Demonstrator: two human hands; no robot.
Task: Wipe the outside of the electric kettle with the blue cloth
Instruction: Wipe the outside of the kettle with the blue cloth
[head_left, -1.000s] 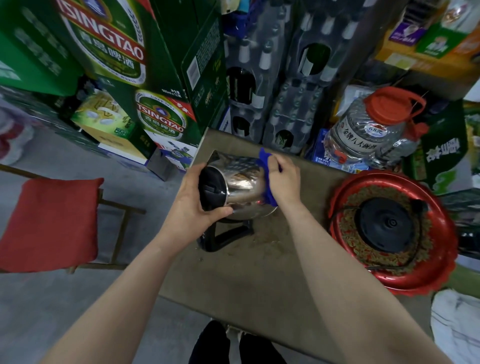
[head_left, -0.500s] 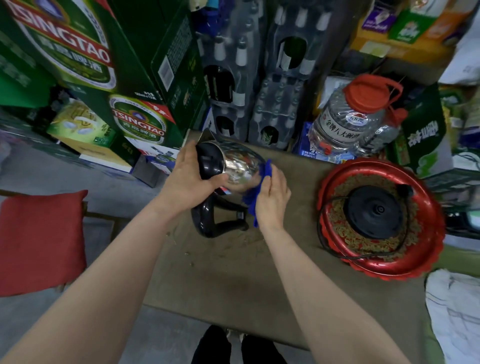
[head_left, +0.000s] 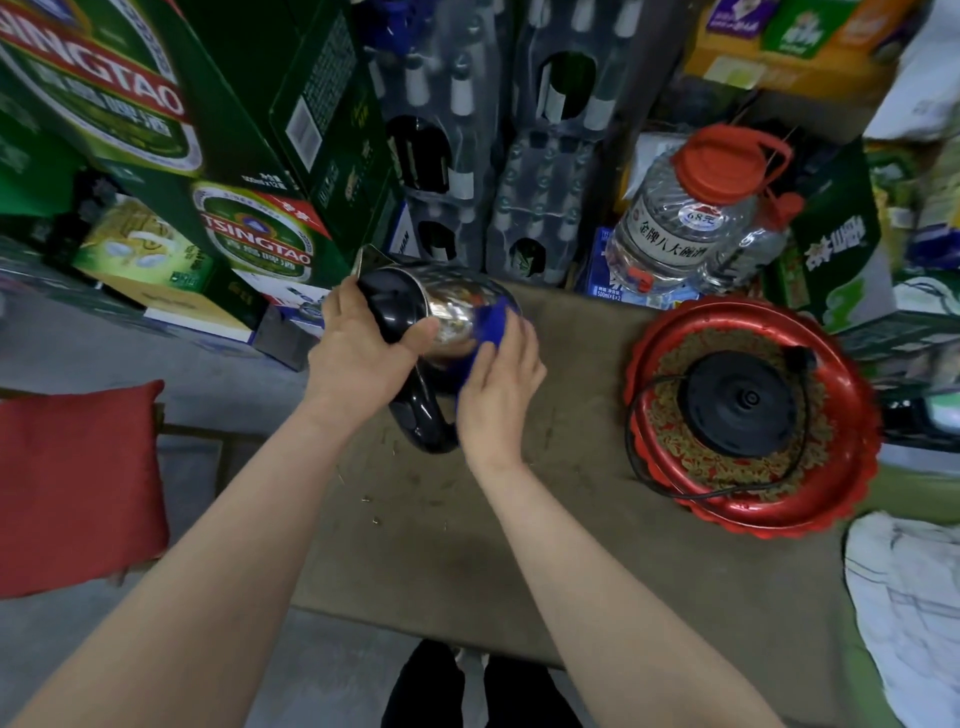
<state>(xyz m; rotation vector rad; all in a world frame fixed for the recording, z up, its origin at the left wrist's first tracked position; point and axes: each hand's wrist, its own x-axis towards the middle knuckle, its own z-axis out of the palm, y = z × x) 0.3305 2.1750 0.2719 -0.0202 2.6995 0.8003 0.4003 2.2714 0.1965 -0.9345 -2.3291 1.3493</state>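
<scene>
Both hands on the electric kettle (head_left: 447, 306), tipped on its side above the desk (head_left: 467, 519).

Left hand (head_left: 363, 353) clamped around the black lid end of the kettle, thumb across the steel body, holding it tilted with the spout toward the green beer cartons (head_left: 249, 156). Right hand (head_left: 498, 384) pressing the blue cloth (head_left: 488, 325) flat against the shiny steel side, fingers spread over the fabric. Black handle (head_left: 426, 415) hanging down below the body, just above the desk, contact unclear. Off to the right, well apart: black kettle base (head_left: 737, 402) with its cord, seated in a red tray (head_left: 852, 499). Behind the tray, a clear jug (head_left: 675, 228) with a red cap. Red cushion (head_left: 72, 483) at far left, beside the desk.
</scene>
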